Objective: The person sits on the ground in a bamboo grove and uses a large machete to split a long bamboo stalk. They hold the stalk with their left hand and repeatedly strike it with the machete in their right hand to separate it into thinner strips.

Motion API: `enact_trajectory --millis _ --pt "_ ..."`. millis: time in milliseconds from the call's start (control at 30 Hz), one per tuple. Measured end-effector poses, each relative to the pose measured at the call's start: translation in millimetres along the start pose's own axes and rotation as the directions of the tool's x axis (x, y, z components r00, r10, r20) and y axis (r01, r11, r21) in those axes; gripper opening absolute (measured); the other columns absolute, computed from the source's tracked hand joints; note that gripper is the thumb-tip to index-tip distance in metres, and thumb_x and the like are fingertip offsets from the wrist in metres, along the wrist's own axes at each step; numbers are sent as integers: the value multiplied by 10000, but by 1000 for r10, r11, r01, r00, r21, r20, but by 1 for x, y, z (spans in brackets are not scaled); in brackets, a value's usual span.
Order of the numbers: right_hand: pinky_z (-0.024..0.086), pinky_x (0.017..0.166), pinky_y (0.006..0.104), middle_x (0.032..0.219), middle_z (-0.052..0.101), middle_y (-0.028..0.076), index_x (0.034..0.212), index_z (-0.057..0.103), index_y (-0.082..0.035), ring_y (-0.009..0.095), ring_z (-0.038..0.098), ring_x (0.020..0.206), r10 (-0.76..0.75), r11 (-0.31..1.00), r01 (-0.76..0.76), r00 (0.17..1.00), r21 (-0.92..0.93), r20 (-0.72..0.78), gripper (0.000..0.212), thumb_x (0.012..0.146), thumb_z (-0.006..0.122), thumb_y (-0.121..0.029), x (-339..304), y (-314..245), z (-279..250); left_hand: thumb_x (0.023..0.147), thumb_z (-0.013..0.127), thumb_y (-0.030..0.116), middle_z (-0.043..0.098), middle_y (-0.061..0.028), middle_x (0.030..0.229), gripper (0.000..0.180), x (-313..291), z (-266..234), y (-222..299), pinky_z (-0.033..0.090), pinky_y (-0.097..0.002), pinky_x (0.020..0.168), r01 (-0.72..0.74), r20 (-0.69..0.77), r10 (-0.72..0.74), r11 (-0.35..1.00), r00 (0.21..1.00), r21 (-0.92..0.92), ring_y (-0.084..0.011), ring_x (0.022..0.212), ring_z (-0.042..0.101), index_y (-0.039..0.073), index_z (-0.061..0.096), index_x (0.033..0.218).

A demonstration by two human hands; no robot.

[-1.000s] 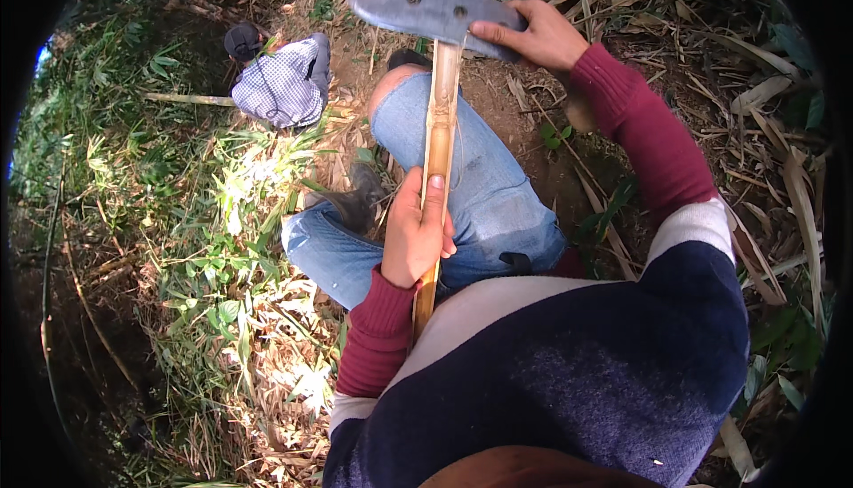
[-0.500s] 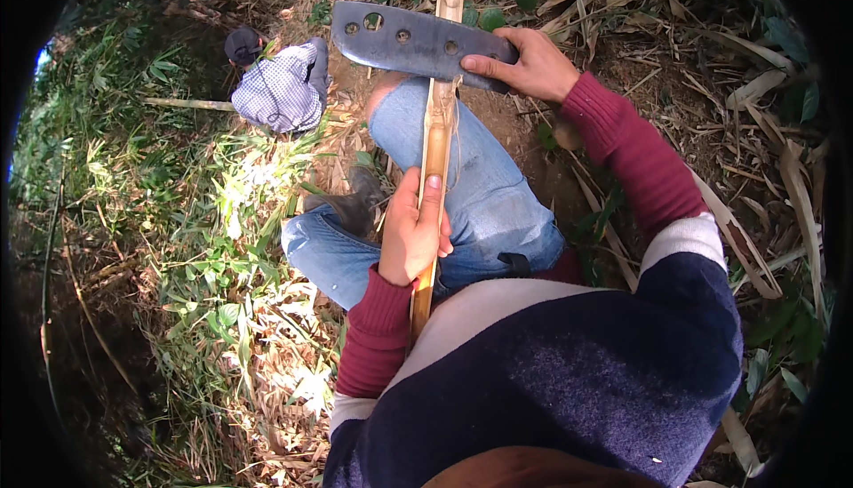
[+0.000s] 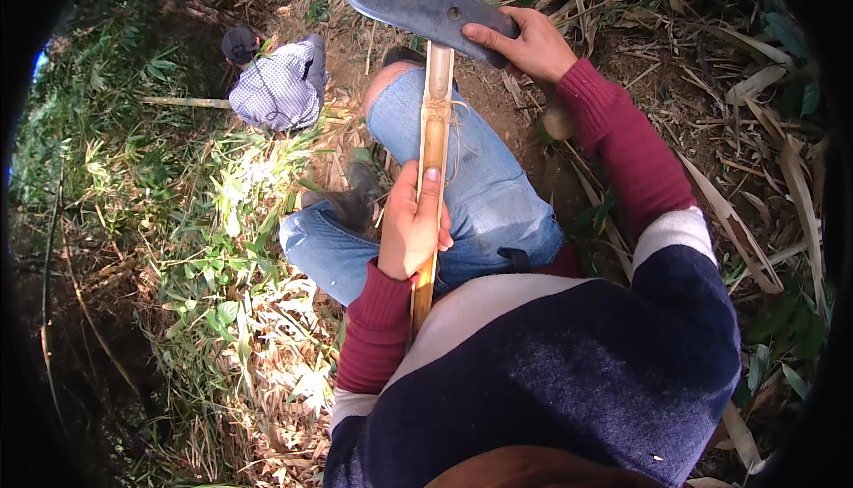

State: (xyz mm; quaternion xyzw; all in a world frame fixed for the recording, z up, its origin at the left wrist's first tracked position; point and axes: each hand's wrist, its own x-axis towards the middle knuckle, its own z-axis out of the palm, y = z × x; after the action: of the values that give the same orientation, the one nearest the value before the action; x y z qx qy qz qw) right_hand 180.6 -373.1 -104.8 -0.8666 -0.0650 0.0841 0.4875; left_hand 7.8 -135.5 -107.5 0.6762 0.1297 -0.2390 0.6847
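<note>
Left hand (image 3: 412,226): wrapped round the split bamboo strip (image 3: 434,137), thumb on top.
Right hand (image 3: 531,45): closed on the broad, holed knife blade (image 3: 428,6).
Bamboo strip: running from beside the sweater (image 3: 551,372) across the jeans (image 3: 498,186), passing under the blade; contact unclear.
Over there: a person (image 3: 277,90) hunched low.

A person (image 3: 277,101) (dark cap (image 3: 239,44), checked shirt (image 3: 271,88)) is near green plants (image 3: 160,66).

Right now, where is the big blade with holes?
In the head view, the blade is at the top, crossing the bamboo strip, its right end in the right hand.
</note>
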Motion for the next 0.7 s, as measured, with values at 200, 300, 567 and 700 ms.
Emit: enact_trajectory --millis 200,300,567,700 --pt "541 656 386 663 653 83 971 730 -17 214 682 664 -201 931 233 970 -280 139 706 808 726 -704 -23 -1 22 1104 420 369 494 -20 586 300 0 -3 -3 408 -249 356 -13 16 13 1000 1000 14 -107 383 483 86 495 1039" --pt "565 613 380 662 685 96 969 743 15 224 698 617 -132 981 130 991 -145 -8 816 775 697 -777 -5 -7 9 1102 425 368 494 -19 586 299 -1 -2 1 408 -248 358 -15 9 14 1000 1000 15 -106 384 483 84 495 1035" --pt "563 708 431 736 698 147 951 752 -31 277 715 715 -132 941 194 965 -276 228 780 764 700 -786 -27 -10 25 1103 422 372 496 -18 587 302 1 -4 0 409 -245 361 -16 -2 16 999 1000 29 -103 385 478 86 490 1033" --pt "539 506 332 620 647 70 922 730 19 177 666 541 -83 996 79 993 -42 -84 773 780 728 -741 6 -5 6 1101 428 368 497 -19 589 295 -2 -3 3 408 -245 362 -11 14 11 1000 1000 7 -102 387 481 90 496 1033"
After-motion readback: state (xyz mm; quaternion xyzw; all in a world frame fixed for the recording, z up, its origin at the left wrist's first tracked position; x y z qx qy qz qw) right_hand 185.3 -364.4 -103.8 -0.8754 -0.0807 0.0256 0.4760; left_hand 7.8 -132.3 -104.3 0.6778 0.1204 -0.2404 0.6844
